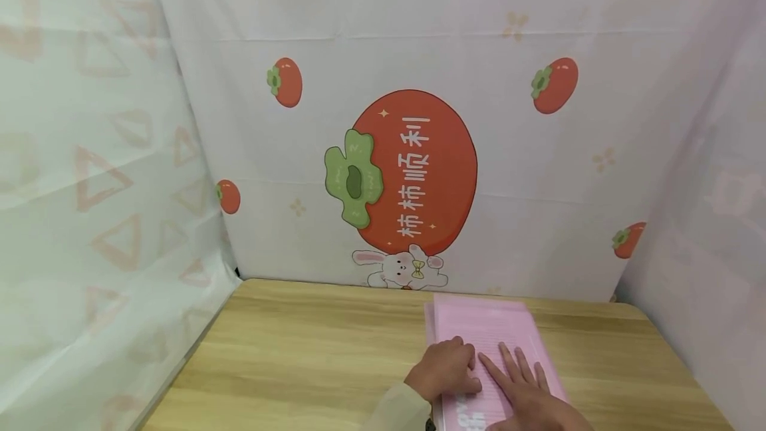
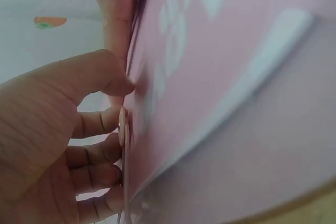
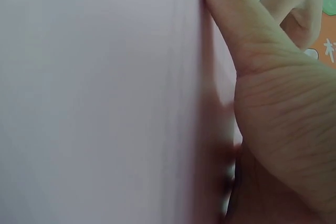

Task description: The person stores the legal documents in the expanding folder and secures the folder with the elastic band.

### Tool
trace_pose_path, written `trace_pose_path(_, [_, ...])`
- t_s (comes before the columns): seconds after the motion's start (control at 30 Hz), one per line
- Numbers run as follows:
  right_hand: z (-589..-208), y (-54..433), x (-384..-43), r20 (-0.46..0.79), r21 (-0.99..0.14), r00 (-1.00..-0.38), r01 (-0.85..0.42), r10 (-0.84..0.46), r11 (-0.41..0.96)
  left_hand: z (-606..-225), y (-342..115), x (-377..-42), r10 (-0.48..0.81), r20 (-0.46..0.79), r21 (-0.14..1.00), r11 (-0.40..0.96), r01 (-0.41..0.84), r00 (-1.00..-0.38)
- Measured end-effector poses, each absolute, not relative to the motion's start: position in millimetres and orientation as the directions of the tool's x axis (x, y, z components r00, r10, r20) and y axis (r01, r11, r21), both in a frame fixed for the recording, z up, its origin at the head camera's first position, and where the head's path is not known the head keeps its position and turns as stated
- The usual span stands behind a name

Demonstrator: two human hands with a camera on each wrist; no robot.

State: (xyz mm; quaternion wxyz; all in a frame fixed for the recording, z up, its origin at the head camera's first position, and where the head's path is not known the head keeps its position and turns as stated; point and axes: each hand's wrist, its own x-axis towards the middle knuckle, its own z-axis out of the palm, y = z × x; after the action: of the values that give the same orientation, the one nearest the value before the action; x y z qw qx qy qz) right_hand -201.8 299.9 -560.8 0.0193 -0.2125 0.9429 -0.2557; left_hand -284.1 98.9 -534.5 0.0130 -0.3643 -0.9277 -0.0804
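Observation:
A flat, glossy pink plastic sheet-like item (image 1: 479,314), a folder or bag, lies on the table with white lettering near its front end. Fine lines cross its surface, and a second layer shows along its left edge. My left hand (image 1: 445,370) rests on it with bent fingers. In the left wrist view, the left thumb and fingertips touch the pink surface (image 2: 199,66); whether they pinch any of it is unclear. My right hand (image 1: 526,391) lies flat on it, fingers spread. In the right wrist view, the right thumb (image 3: 231,9) shows while the other fingers are mostly hidden.
The wooden table (image 1: 299,351) extends left and right of the pink item. A white cloth (image 1: 239,5) printed with persimmons and a rabbit hangs behind it. More cloth hangs at both sides. A whitish diagonal strip (image 2: 231,100) crosses the pink surface in the left wrist view.

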Motion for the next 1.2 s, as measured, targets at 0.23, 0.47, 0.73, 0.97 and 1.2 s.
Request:
trace_pose_path(0.23, [-555, 300, -199, 0.044, -0.5, -0.916, -0.366, -0.398, 0.785, -535, 103, -284, 0.671, 0.07, 0.136, 0.726, 0.674, -0.738])
trace_pose_path(0.47, [-553, 297, -199, 0.052, -0.503, -0.912, -0.376, -0.406, 0.778, -530, 103, -280, 0.642, 0.071, 0.136, 0.752, 0.645, -0.764])
trace_pose_path(0.73, [-560, 300, -201, 0.105, -0.462, -0.91, -0.402, -0.402, 0.791, -532, 99, -279, 0.66, 0.08, 0.127, 0.736, 0.665, -0.747])
trace_pose_path(0.97, [-577, 304, -207, 0.189, -0.473, -0.895, -0.443, -0.403, 0.762, -528, 89, -275, 0.68, 0.094, 0.098, 0.72, 0.687, -0.727])
trace_pose_path(1.2, [-570, 305, -206, 0.111, -0.472, -0.915, -0.392, -0.388, 0.79, -522, 73, -273, 0.683, 0.082, 0.074, 0.722, 0.688, -0.725])
